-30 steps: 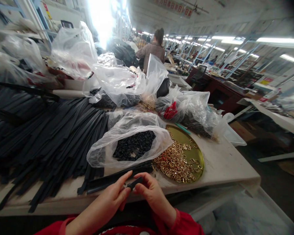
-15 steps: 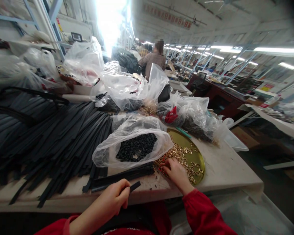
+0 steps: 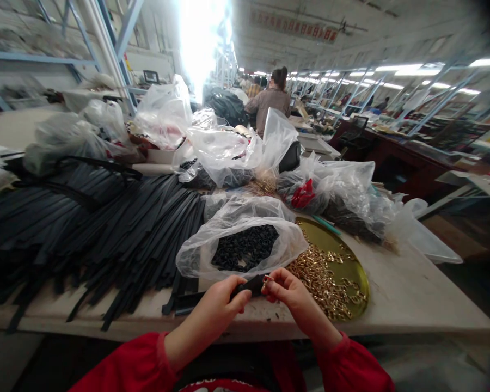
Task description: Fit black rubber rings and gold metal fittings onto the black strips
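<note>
My left hand (image 3: 228,296) is closed on a black strap (image 3: 253,284), whose free end points right. Close to that end, my right hand (image 3: 281,286) pinches a small gold buckle (image 3: 265,280); whether buckle and strap touch I cannot tell. Many similar gold buckles lie heaped on a round gold tray (image 3: 363,283) to the right. An open clear plastic bag (image 3: 191,256) holding small black loops (image 3: 245,247) sits just beyond my hands. More black straps (image 3: 147,234) are piled on the left of the table.
Plastic bags of parts (image 3: 224,152) line the back of the table (image 3: 416,294). A teal tool (image 3: 325,224) lies behind the tray. Farther back stands a person (image 3: 271,100) with their back turned. The table's front edge runs below my hands.
My right hand has left the buckle heap and come left to the strap's end with a buckle. My left hand has raised the strap toward it. The view has shifted left.
</note>
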`<state>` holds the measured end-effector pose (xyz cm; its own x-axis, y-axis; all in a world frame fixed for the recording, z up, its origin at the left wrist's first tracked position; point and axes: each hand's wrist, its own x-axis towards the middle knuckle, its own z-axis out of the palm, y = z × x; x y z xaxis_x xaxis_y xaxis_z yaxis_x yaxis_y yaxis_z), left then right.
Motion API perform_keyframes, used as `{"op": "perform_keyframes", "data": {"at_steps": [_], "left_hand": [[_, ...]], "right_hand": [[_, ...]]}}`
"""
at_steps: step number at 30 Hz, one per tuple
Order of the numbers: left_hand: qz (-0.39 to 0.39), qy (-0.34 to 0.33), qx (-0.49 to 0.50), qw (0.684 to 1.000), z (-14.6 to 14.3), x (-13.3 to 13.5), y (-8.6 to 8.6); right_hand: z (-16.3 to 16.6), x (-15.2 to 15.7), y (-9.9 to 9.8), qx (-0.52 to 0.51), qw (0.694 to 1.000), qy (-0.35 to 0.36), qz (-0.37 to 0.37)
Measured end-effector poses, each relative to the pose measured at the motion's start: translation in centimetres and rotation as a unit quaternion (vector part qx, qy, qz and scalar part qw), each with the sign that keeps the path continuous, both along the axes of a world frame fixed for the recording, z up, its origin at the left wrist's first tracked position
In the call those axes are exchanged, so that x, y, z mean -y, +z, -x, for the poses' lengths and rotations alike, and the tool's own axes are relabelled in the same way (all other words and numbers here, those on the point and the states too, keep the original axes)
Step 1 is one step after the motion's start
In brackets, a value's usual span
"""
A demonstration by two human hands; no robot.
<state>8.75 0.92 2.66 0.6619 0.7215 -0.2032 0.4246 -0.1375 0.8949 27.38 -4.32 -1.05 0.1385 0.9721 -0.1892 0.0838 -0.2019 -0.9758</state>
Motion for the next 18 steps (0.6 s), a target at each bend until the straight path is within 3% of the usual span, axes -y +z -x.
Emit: {"op": "perform_keyframes", "data": {"at_steps": [2,5,8,12,18], "left_hand": [[0.001,0.007,0.012,1.000,-0.1,-0.5,-0.1],[-0.018,0.025,-0.004,1.000,0.5,-0.9,-0.4],[-0.012,0.041,-0.027,0.999,1.1,-1.1,-0.6],[-0.013,0.058,-0.040,0.997,1.1,-1.2,-0.7],[-0.036,0.031,-0.069,0.996,1.1,-1.2,-0.3]], "right_hand": [[2.4,-0.1,0.5,-0.144,0.989,0.027,0.025],[5.0,-0.2,0.7,-0.231,0.969,0.064,0.055],[6.4,-0.3,0.0,-0.251,0.966,0.061,0.021],[7.3,-0.3,-1.1,-0.208,0.976,-0.003,-0.059],[7.2,-0.3,-1.2,-0.314,0.949,-0.013,0.022]]}}
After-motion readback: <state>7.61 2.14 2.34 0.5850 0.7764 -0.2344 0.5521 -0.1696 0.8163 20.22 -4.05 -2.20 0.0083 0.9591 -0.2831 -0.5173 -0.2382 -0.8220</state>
